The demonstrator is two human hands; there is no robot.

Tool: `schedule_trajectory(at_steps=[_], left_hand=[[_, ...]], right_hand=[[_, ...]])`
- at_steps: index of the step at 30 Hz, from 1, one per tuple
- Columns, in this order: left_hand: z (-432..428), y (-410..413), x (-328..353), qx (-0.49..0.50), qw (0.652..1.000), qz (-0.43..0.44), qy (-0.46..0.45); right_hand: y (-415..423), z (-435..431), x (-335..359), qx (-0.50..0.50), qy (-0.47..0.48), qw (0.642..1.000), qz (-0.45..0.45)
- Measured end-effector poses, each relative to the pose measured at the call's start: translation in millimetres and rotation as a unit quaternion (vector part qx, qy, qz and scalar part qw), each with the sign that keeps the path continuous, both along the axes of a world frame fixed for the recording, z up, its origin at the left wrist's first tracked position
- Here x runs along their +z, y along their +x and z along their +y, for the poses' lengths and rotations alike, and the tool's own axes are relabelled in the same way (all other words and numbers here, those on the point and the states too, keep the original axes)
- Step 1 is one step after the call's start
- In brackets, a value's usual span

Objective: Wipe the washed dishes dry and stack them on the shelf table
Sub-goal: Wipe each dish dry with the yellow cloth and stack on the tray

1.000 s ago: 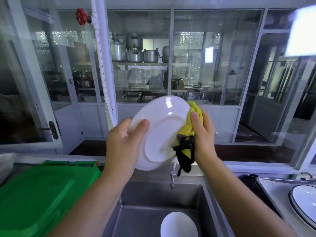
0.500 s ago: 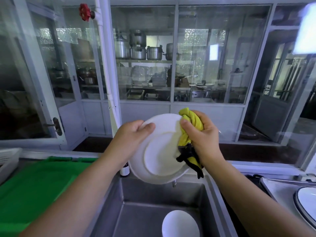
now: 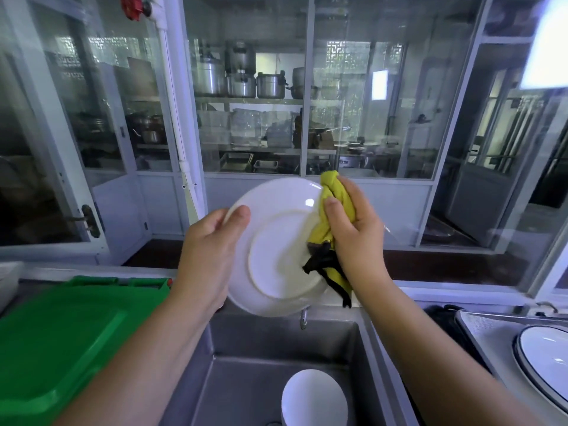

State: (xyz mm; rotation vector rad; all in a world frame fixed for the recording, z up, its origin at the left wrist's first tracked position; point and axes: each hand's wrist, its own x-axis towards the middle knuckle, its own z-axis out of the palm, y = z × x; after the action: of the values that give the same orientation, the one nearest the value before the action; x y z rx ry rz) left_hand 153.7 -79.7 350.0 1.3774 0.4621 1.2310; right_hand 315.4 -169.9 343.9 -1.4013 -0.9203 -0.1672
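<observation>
1. Over the last second the right hand (image 3: 356, 238) has slid the yellow cloth (image 3: 321, 232) up the right rim of the white plate (image 3: 276, 250) and back down a little. The left hand (image 3: 209, 256) has kept its hold on the opposite rim
2. I read this as drying in progress: the rim is being rubbed in short strokes, and stacking has not begun
3. The left hand grips the plate's left edge, thumb on the side facing the camera and fingers hidden behind. The right hand is closed round the bunched cloth, thumb pinning it to the rim
4. The plate is held up above the steel sink (image 3: 246, 342), tilted nearly upright, underside toward the camera with its foot ring showing. It is glossy and plain white, with no droplets that I can make out
5. A white bowl (image 3: 313, 398) sits in the sink, probably undried. A blue-rimmed plate (image 3: 544, 358) lies at far right
</observation>
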Motion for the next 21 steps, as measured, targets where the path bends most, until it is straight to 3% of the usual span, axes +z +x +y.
schedule_trajectory(at_steps=[5,11,17,21], left_hand=[[-3.6,14.4,1.0,0.037,0.994,-0.068,-0.077],[-18.3,37.0,-0.8,0.059,0.991,-0.07,-0.101],[-47.2,58.4,-19.8,0.078,0.994,-0.042,-0.065],[-56.9,61.2,-28.0,0.103,0.99,-0.038,-0.084]], right_hand=[[-9.5,-0.4,-47.9,-0.084,0.026,0.993,0.073],[0.5,-13.9,-75.6,-0.112,-0.018,0.994,-0.008],[22.9,-18.8,-49.7,-0.132,-0.041,0.957,-0.253],[3.1,-23.5,-67.4,-0.088,-0.029,0.932,-0.352]])
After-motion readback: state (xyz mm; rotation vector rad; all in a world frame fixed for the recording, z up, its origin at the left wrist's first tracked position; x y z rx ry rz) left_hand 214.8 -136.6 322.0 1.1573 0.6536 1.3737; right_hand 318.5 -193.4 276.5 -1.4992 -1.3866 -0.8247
